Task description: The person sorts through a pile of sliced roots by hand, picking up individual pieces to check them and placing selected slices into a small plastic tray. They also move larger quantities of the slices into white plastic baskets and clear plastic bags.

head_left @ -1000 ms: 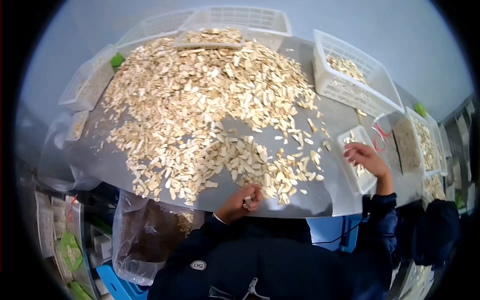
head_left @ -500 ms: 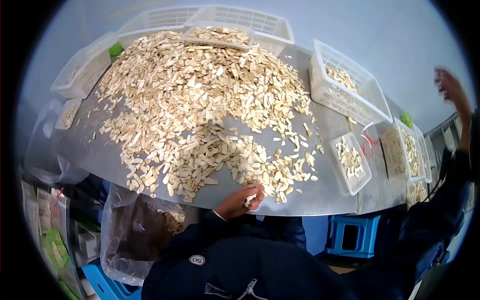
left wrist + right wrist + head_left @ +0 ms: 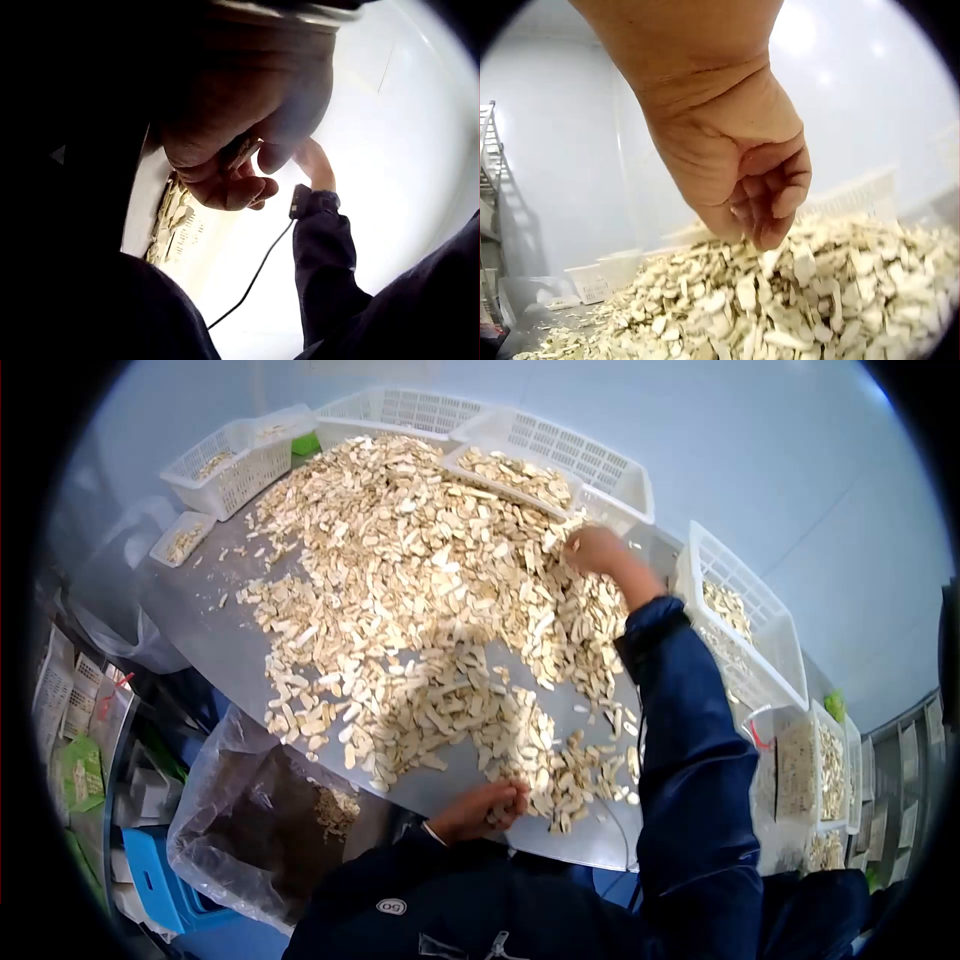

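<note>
A large heap of pale dried slices covers much of the grey metal table. At the table's front edge, my left hand has its fingers curled around a pale slice, seen between thumb and fingers in the left wrist view. My right hand reaches over the heap's right upper side, close to a shallow tray of slices. Its fingers bend down with the tips right at the top of the heap; I cannot tell whether they pinch a slice.
White plastic baskets line the back, with one basket of slices at the right and another at the left. A small tray sits at the left edge. Below the table's front left stand a plastic-lined bin and a blue stool.
My right hand went from above the small right tray far out to the right, then swung back over the heap. My left hand stayed at the front edge. The view has turned.
</note>
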Tool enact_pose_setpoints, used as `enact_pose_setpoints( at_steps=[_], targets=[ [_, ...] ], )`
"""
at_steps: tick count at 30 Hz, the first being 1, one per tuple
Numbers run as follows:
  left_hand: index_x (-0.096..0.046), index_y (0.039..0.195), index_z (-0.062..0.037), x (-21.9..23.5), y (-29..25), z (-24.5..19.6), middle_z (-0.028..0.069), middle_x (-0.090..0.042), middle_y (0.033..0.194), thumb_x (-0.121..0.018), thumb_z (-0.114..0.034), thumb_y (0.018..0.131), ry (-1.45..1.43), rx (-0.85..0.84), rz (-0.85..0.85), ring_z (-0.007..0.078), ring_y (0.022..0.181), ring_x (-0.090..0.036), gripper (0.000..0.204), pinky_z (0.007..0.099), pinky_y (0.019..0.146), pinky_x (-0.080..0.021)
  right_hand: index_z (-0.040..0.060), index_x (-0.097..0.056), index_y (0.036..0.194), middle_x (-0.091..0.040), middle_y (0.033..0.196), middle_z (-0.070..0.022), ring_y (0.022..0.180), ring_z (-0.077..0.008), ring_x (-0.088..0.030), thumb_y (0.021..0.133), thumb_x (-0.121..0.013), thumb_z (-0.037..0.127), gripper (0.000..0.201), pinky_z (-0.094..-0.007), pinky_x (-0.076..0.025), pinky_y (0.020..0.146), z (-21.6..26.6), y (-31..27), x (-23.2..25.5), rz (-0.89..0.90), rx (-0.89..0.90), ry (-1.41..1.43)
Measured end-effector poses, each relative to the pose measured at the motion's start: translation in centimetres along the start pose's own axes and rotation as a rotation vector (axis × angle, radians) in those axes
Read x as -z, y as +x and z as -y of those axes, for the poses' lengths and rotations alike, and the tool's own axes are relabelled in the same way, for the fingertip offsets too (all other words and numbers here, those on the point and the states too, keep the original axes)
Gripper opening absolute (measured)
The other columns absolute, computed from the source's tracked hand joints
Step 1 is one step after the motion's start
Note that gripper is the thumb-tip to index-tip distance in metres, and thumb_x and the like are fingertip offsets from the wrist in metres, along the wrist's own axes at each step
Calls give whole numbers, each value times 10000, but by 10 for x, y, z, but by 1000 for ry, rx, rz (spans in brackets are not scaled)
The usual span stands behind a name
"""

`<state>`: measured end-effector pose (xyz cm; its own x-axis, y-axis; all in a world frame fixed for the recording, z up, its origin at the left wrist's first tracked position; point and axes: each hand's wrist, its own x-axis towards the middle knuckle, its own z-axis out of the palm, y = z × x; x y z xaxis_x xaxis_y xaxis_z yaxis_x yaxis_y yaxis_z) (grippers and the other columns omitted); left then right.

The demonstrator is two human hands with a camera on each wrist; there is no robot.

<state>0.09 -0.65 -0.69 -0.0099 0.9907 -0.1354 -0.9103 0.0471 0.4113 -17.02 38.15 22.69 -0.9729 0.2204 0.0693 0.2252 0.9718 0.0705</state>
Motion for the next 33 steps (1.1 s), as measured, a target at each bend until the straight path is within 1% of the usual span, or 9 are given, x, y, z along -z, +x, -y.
enact_pose_setpoints(
  at_steps=[2,7,10,13,23,28,29,32,33],
  targets=[
    [-528,1274,-62,1,-3,-5,63,-586,968,-520,-252,1047,105,-2,51,140,727,-525,296,248,596,-402,71,-772,902,-722,833,-188,829,-378,-696,816,-670,351,310,-443,-554,802,6,-13,-36,-31,-219,97],
    [-530,1242,-61,-1,1,-8,59,-588,977,-509,-237,1052,43,120,60,134,742,-530,259,241,603,-407,63,-762,800,-695,760,-191,737,-373,-678,830,-661,339,295,-448,-554,699,3,-18,-87,-141,-329,119],
    [-533,1223,-63,-3,2,-9,55,-588,964,-505,-230,1052,22,149,77,121,743,-528,241,236,608,-408,80,-770,828,-716,810,-181,782,-361,-700,828,-656,306,253,-459,-572,747,4,-16,-87,-210,-281,197],
    [-535,1208,-60,-13,-2,-18,52,-585,944,-503,-224,1051,48,150,46,111,748,-524,230,232,612,-408,100,-779,821,-715,781,-162,754,-351,-697,832,-649,286,227,-453,-571,739,1,-18,-76,-136,-248,269],
    [-536,1233,-34,-7,-1,-12,51,-573,928,-485,-189,1059,27,142,72,116,724,-479,238,234,626,-397,85,-769,836,-721,809,-164,780,-351,-701,822,-667,307,245,-454,-570,741,6,-17,-91,-165,-283,190],
    [-538,1235,-47,-6,-3,-10,50,-563,926,-482,-192,1062,25,124,79,114,736,-483,232,232,626,-396,83,-770,875,-722,855,-179,804,-373,-697,836,-648,276,232,-463,-575,750,13,-28,-69,-128,-261,159],
    [-538,1235,-50,-7,-3,-10,50,-560,925,-480,-194,1064,30,126,77,114,738,-484,231,232,626,-396,76,-765,847,-740,819,-123,743,-296,-716,855,-660,297,245,-413,-582,705,9,-30,-66,-90,-202,118],
    [-539,1240,-57,-6,-1,-9,48,-553,924,-479,-207,1066,30,134,82,109,739,-485,237,229,627,-394,83,-753,854,-737,782,-48,688,-170,-701,878,-676,301,232,-328,-564,642,11,-50,-23,529,-83,571],
    [-539,1239,-57,-6,0,-9,48,-553,925,-479,-211,1066,36,137,85,110,742,-487,239,229,628,-393,98,-738,888,-720,774,-3,676,-84,-671,909,-667,278,195,-252,-532,623,14,-53,-7,654,-107,599]
  ],
)
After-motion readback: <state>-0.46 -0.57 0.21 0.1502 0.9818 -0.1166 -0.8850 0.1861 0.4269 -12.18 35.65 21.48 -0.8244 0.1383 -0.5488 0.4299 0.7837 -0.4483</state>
